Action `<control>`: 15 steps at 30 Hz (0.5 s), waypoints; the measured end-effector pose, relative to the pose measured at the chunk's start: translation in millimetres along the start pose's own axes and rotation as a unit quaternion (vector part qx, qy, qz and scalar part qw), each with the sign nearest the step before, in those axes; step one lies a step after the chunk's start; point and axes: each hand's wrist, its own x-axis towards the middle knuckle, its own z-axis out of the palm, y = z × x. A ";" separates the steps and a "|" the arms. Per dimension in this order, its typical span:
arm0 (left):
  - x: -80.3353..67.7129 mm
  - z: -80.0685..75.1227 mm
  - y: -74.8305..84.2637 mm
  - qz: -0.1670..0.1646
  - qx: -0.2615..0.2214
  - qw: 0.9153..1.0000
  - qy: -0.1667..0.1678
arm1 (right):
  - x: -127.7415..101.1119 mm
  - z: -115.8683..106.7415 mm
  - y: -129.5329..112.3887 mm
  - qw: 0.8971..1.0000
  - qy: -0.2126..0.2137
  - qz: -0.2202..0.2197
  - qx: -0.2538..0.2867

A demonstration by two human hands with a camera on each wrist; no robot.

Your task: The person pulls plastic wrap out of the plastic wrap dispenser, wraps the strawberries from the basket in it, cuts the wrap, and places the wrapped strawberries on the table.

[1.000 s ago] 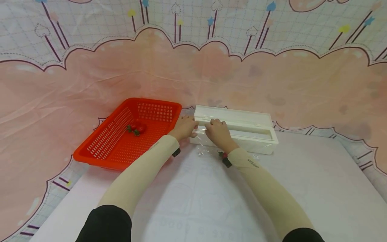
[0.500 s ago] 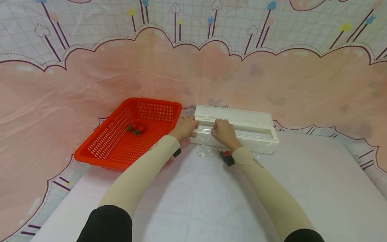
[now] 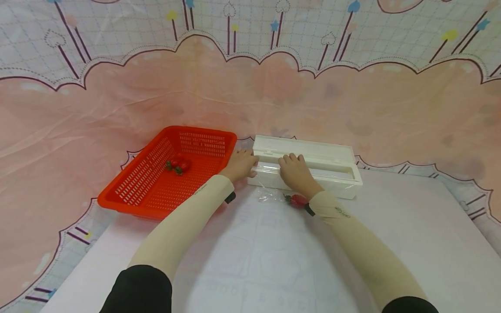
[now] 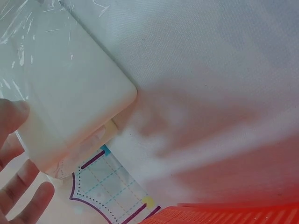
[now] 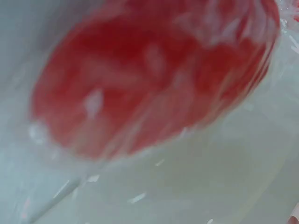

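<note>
Left hand (image 3: 239, 166) gripping white box (image 3: 337, 187) at its 9 o'clock end; right hand (image 3: 298, 174) over it, grasp unclear; strawberry (image 3: 296, 201) at 6.

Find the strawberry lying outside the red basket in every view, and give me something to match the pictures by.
Head: the strawberry is a little right of and below centre, in front of the white box.
Left wrist: not in it.
Right wrist: large and blurred, filling much of the upper part.
Shared landmark: clear film, over the box at upper left in the left wrist view and creased across the strawberry in the right.
</note>
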 end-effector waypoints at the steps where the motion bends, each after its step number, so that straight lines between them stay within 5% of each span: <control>1: -0.1 -0.3 0.2 0.001 -0.002 1.000 -0.001 | -1.8 -0.5 2.6 1.000 0.000 -0.002 0.000; 15: 0.5 0.9 -0.9 0.002 -0.010 1.000 -0.004 | -34.6 -9.5 37.8 1.000 0.005 0.019 0.020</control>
